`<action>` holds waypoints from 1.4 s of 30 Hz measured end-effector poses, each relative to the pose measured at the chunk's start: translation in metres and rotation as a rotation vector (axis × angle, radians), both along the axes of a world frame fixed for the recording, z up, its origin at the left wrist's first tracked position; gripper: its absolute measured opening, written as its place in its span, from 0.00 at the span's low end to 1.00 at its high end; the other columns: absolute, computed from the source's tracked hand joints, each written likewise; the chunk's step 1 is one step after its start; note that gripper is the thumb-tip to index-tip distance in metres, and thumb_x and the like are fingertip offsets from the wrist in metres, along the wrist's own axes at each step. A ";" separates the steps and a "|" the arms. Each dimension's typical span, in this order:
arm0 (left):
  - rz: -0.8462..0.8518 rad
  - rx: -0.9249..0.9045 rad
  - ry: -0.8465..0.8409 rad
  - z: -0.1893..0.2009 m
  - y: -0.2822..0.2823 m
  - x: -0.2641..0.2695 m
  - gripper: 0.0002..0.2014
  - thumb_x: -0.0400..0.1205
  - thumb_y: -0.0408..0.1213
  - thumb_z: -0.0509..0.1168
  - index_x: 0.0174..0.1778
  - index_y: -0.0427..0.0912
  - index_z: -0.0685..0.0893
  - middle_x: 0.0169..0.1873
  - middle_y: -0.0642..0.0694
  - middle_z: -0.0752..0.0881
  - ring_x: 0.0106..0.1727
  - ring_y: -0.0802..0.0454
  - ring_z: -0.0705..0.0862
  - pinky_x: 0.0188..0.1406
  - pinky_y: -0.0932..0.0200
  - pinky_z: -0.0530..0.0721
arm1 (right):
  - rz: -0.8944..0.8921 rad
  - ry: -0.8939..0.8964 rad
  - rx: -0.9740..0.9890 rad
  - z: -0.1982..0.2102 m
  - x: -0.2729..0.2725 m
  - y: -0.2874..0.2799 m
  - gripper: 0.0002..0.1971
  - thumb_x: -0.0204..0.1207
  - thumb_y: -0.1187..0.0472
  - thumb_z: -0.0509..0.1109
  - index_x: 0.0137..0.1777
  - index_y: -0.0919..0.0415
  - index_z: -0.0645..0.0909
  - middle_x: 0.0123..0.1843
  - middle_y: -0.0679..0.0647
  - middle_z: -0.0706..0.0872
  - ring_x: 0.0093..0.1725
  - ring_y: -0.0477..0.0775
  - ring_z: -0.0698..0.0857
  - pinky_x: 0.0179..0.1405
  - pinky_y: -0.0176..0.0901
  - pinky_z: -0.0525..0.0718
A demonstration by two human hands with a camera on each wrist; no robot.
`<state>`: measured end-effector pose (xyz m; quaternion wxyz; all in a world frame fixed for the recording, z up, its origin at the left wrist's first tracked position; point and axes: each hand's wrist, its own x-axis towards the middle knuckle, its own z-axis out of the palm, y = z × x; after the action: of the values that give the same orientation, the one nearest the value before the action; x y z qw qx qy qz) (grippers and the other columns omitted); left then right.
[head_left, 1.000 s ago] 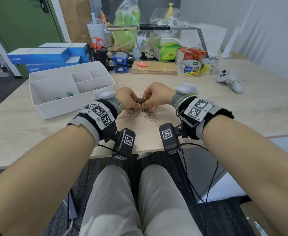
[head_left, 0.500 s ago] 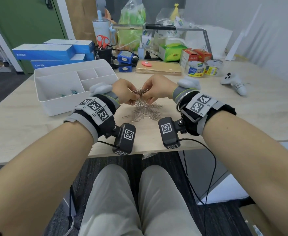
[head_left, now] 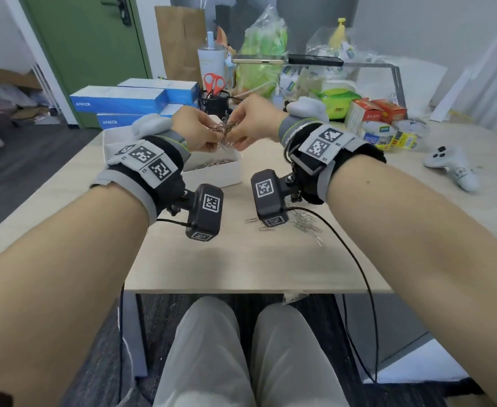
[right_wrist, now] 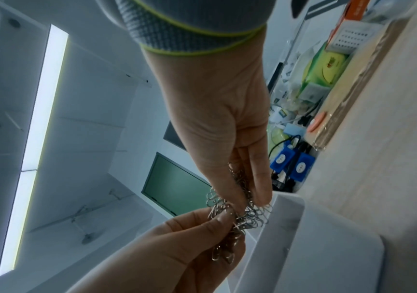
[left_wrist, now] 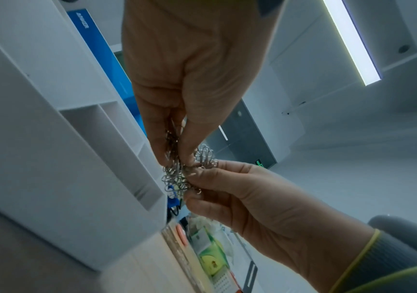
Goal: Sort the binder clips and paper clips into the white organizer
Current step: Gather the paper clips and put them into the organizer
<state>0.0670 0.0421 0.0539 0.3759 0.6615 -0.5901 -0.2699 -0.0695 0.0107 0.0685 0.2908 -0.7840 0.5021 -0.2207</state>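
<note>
Both hands hold one tangled clump of silver paper clips (head_left: 223, 129) in the air above the white organizer (head_left: 215, 174). My left hand (head_left: 203, 136) pinches it from the left, my right hand (head_left: 250, 127) from the right. In the left wrist view the left hand (left_wrist: 175, 158) grips the clump (left_wrist: 177, 178) over the organizer's small compartments (left_wrist: 117, 142). The right wrist view shows the right hand (right_wrist: 250, 200) pinching the clump (right_wrist: 247, 218) by the organizer rim (right_wrist: 290, 200). Some paper clips (head_left: 212, 163) lie in the organizer. A loose pile of paper clips (head_left: 303, 224) remains on the table. My left wrist hides most of the organizer.
A white game controller (head_left: 453, 168) lies at the right. Tape rolls (head_left: 388, 136), small boxes and bags crowd the back. Blue boxes (head_left: 124, 101) and a pen holder with red scissors (head_left: 215, 98) stand behind the organizer. The table's front edge (head_left: 256, 286) is close.
Both hands have lifted the clump off the pile on the table and carried it up and left, over the organizer. The remaining pile stays behind.
</note>
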 end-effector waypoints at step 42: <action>-0.164 0.205 -0.469 -0.066 0.079 -0.076 0.19 0.87 0.39 0.55 0.71 0.34 0.74 0.68 0.38 0.78 0.71 0.42 0.74 0.61 0.61 0.67 | 0.091 0.470 0.189 -0.072 -0.068 0.053 0.28 0.86 0.51 0.55 0.82 0.61 0.59 0.85 0.56 0.57 0.84 0.54 0.55 0.80 0.42 0.49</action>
<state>-0.0087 0.1211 -0.0125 0.1369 0.6907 -0.6822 -0.1971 -0.1371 0.0639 -0.0031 0.2477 -0.8049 0.5384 0.0287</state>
